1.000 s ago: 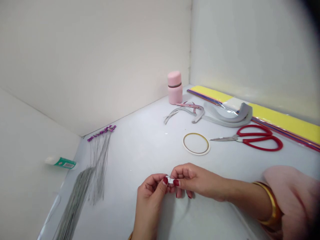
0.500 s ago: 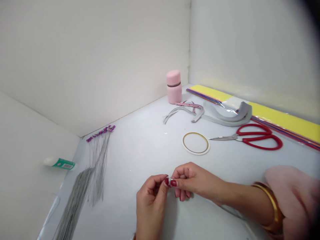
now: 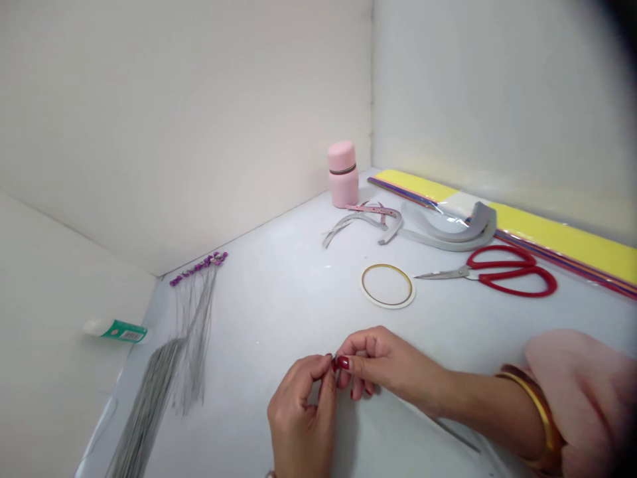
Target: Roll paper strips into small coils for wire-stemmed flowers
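Observation:
My left hand (image 3: 304, 408) is closed near the bottom middle, its thumb and forefinger pinched together. My right hand (image 3: 371, 362) meets it fingertip to fingertip, also in a pinch. Whatever small thing sits between the fingertips is mostly covered, and I cannot make out its kind. A thin grey strip (image 3: 456, 435) emerges below the right hand and slants down under the forearm; its link to the pinch is hidden. Beyond the hands lies a ring-shaped roll of narrow tape (image 3: 364, 292), with red-handled scissors (image 3: 517, 277) beside it.
Grey wire stems (image 3: 149, 405) lie at left, near thin stems topped with purple beads (image 3: 199, 265). A green-and-white tube (image 3: 124, 330) lies at the left edge. Behind are a pink flask (image 3: 344, 182), curled grey strips (image 3: 448, 240) and yellow sheets (image 3: 542, 229) along the wall.
My fingertips stay together, having shifted slightly; the pale bit between them is now less visible. More of the grey strip shows under my right forearm. The view has moved a little.

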